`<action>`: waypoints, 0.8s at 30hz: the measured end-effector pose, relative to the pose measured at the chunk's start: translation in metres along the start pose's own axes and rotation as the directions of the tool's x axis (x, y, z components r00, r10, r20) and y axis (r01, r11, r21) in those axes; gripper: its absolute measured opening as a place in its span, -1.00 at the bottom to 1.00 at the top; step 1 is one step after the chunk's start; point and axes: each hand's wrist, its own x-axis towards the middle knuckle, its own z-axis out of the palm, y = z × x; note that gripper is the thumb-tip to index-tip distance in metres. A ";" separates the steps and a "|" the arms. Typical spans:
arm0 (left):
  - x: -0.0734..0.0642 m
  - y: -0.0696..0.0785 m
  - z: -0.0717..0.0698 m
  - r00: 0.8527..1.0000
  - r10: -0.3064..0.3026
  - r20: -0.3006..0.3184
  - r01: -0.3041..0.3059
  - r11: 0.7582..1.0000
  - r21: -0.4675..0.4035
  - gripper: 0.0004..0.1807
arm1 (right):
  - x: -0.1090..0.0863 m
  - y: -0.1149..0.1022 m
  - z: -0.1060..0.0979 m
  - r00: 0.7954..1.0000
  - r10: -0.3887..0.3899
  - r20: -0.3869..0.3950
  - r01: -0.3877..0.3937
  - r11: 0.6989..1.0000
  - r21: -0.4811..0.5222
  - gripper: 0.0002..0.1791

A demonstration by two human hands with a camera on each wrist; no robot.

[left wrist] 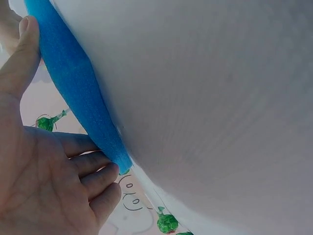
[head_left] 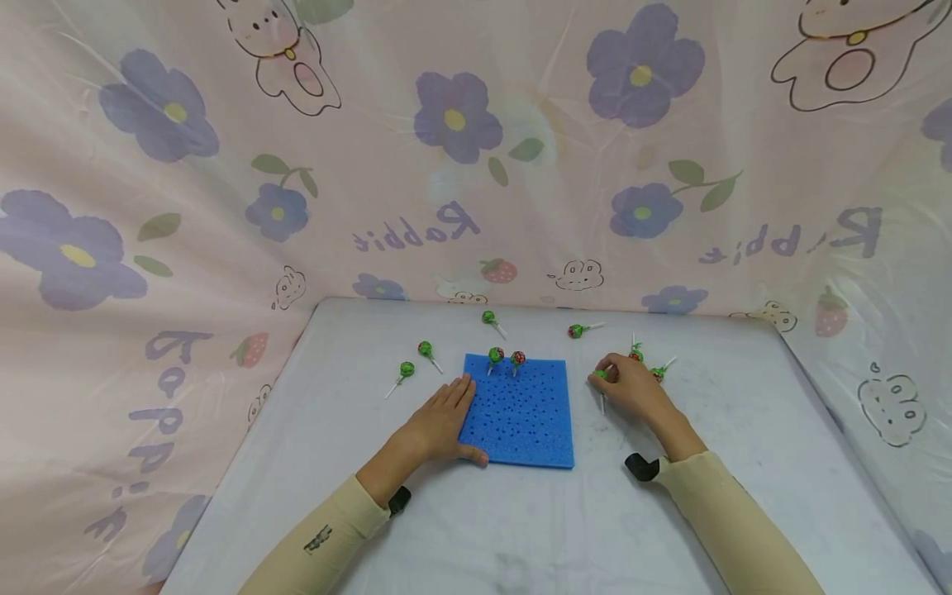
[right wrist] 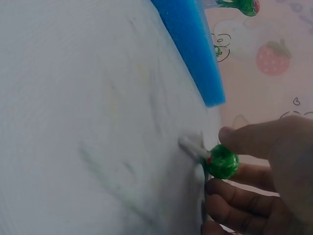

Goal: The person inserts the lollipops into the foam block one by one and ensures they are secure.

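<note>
A blue foam block (head_left: 521, 421), dotted with small holes, lies flat on the table. Two lollipops with green and red wrappers, one of them (head_left: 496, 355), stand upright in its far edge. Along the block's left side my left hand (head_left: 439, 420) rests with straight fingers, its thumb at the near left corner. To the right of the block, my right hand (head_left: 632, 387) pinches a green-wrapped lollipop (right wrist: 224, 161) by its candy head between thumb and fingers. That lollipop's white stick points down toward the table surface in the head view.
Several loose lollipops lie around the block: one (head_left: 406, 369) and another (head_left: 426, 349) at left, one (head_left: 488, 317) behind, one (head_left: 576, 330) at back right. Two more, including this lollipop (head_left: 658, 373), lie just beyond my right hand. A patterned curtain (head_left: 521, 182) encloses the white table (head_left: 312, 397).
</note>
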 end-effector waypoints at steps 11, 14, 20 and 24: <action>0.001 0.000 0.000 1.000 0.001 -0.002 -0.001 1.000 0.013 0.44 | 0.004 -0.004 0.004 0.999 -0.030 -0.023 0.030 1.000 0.003 -0.68; 0.000 0.000 0.001 1.000 0.002 -0.004 -0.002 1.000 0.011 0.44 | 0.005 -0.006 0.005 0.999 -0.045 -0.030 0.045 0.999 0.009 -0.68; 0.001 -0.001 0.002 1.000 0.006 -0.004 -0.006 1.000 0.020 0.45 | 0.007 -0.008 0.007 0.995 -0.086 -0.058 0.087 0.996 0.013 -0.68; 0.002 -0.001 0.002 1.000 0.006 -0.008 -0.006 1.000 0.018 0.45 | 0.007 -0.010 0.007 0.988 -0.123 -0.091 0.125 0.992 0.020 -0.68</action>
